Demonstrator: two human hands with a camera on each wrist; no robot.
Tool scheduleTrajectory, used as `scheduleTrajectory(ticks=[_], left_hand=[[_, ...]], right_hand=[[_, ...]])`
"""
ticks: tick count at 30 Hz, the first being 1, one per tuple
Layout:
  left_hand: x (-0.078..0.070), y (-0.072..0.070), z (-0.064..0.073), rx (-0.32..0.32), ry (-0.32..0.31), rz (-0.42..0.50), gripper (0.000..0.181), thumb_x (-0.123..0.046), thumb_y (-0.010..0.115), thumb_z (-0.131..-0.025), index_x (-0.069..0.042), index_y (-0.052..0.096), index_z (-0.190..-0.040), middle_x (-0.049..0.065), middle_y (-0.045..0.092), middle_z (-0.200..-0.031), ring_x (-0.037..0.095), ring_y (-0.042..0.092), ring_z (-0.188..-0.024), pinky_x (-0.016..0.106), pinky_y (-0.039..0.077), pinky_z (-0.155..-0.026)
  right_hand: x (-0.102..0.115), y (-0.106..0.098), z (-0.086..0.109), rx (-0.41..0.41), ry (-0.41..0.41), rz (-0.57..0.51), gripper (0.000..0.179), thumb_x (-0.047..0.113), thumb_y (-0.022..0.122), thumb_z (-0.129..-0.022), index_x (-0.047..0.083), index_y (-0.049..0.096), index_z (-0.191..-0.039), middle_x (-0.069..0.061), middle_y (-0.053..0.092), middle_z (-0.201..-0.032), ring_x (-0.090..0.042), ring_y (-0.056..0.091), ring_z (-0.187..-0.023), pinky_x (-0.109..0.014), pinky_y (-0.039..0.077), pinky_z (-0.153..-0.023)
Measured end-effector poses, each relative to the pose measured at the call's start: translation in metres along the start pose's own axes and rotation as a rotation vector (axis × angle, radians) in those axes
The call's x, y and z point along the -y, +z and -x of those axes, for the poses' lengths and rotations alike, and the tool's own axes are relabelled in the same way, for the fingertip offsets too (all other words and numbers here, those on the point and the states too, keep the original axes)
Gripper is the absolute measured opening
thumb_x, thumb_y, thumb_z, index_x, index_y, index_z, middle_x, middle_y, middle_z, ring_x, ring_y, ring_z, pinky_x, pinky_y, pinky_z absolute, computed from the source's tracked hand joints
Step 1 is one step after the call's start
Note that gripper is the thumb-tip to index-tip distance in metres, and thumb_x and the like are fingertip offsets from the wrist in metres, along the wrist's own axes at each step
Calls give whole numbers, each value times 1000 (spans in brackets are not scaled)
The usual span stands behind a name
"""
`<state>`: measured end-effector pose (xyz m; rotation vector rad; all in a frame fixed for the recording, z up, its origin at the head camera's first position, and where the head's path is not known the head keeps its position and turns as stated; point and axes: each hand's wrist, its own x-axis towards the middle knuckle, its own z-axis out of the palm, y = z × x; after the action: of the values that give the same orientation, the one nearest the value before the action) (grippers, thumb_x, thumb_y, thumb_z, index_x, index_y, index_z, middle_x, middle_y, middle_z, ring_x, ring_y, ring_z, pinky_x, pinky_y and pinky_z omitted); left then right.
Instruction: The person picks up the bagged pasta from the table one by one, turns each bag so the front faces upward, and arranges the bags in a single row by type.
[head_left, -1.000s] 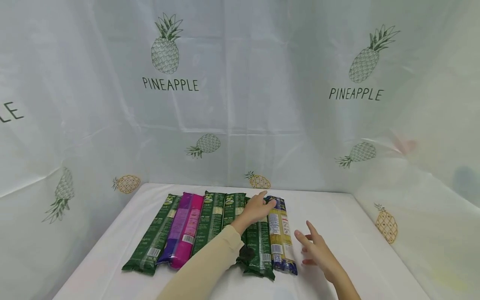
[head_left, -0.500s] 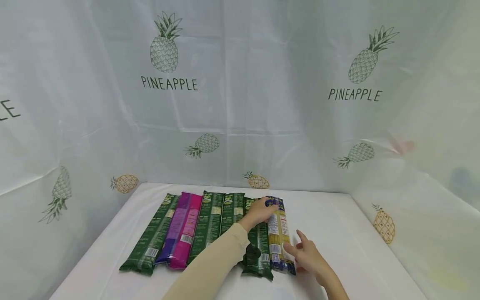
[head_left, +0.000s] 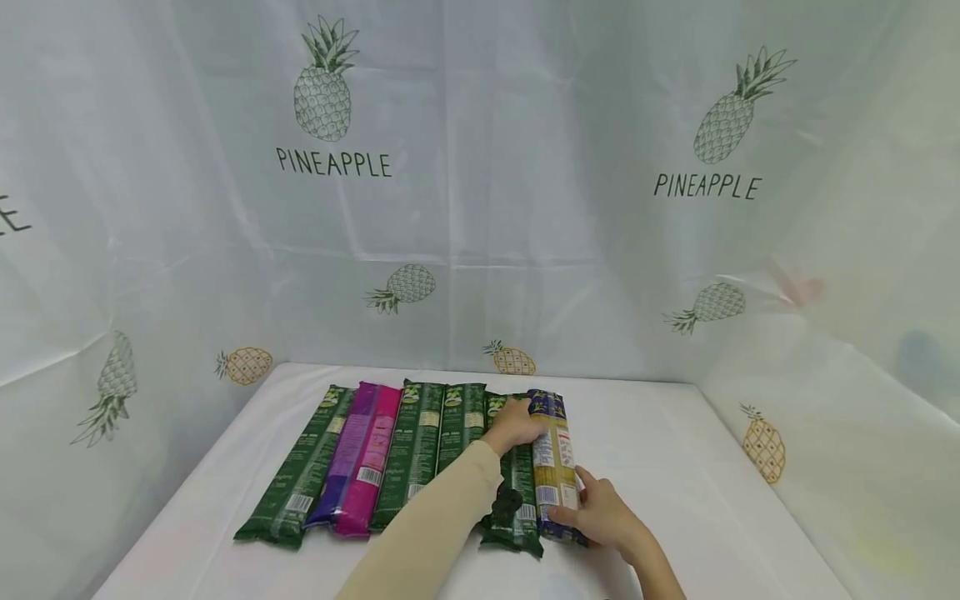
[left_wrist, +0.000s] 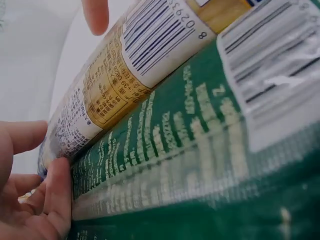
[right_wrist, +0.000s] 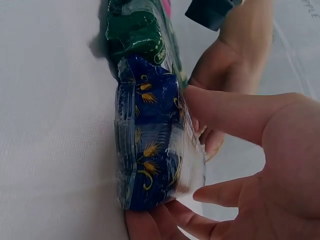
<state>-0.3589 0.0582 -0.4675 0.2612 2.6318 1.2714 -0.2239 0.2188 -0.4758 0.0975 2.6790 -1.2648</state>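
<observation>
A blue-and-gold pasta packet (head_left: 554, 467) lies at the right end of a row of packets on the white table. My left hand (head_left: 517, 423), its arm reaching across the row, holds this packet near its far end; in the left wrist view, thumb and fingers (left_wrist: 57, 185) bracket that end. My right hand (head_left: 603, 515) grips the near end, thumb over the top and fingers along the right side. The right wrist view has fingertips (right_wrist: 145, 222) tucked at the packet's lower edge. Close against its left side lies a green spaghetti packet (head_left: 522, 471), partly covered by the left hand.
Farther left lie two more green packets (head_left: 411, 442), a pink-and-purple packet (head_left: 367, 458) and another green packet (head_left: 303, 471), roughly parallel. A pineapple-print curtain (head_left: 495, 208) surrounds the table (head_left: 637, 433). A black wrist camera (head_left: 507, 504) hangs over the rightmost green packet.
My right hand has moved left onto the near end of the blue-and-gold packet. My left hand has lowered from above the far end and taken hold there.
</observation>
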Motion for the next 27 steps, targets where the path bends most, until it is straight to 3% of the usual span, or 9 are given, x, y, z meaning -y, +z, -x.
scheduleTrajectory(ticks=[4, 10, 16, 20, 25, 27], left_hand=[[-3, -2, 3, 28, -11, -77, 75, -31, 68, -102, -5, 37, -165, 28, 23, -171, 53, 36, -149, 62, 46, -107], [-12, 1, 5, 33, -1, -216, 74, -35, 69, -102, -7, 41, -164, 31, 26, -169, 55, 38, -146, 63, 44, -110], [-23, 3, 4, 65, 3, -335, 72, -41, 63, -106, -13, 38, -166, 30, 27, -169, 50, 34, -153, 59, 41, -116], [-29, 4, 6, 88, 23, -398, 74, -45, 59, -106, -12, 34, -168, 29, 34, -167, 48, 33, -154, 58, 40, -118], [-31, 7, 6, 51, 36, -392, 76, -48, 59, -105, -11, 35, -167, 19, 51, -160, 42, 52, -142, 51, 46, -114], [-30, 10, 3, 39, 29, -377, 76, -48, 60, -105, -12, 36, -167, 17, 56, -157, 36, 66, -118, 45, 53, -101]], right_hand=[[1, 3, 0, -8, -40, 45, 99, 28, 93, -84, -12, 38, -157, -23, 55, -109, -27, 57, -90, -36, 54, -65], [0, 4, -4, -38, -86, 133, 99, 25, 95, -80, -13, 42, -154, -16, 58, -103, -24, 56, -89, -42, 53, -76], [-3, -2, -5, -32, -123, 49, 94, 11, 93, -81, -13, 42, -155, -12, 71, -104, -19, 65, -84, -41, 56, -76], [-5, -4, -4, -21, -127, -3, 93, 8, 92, -82, -12, 41, -156, -10, 71, -102, -19, 64, -81, -37, 55, -72], [-9, -4, -3, -5, -163, -48, 93, 6, 89, -83, -13, 37, -158, -10, 66, -101, -21, 59, -80, -32, 51, -65], [-10, -4, -2, -4, -172, -64, 93, 5, 88, -83, -13, 37, -158, -10, 65, -100, -21, 58, -79, -31, 51, -62]])
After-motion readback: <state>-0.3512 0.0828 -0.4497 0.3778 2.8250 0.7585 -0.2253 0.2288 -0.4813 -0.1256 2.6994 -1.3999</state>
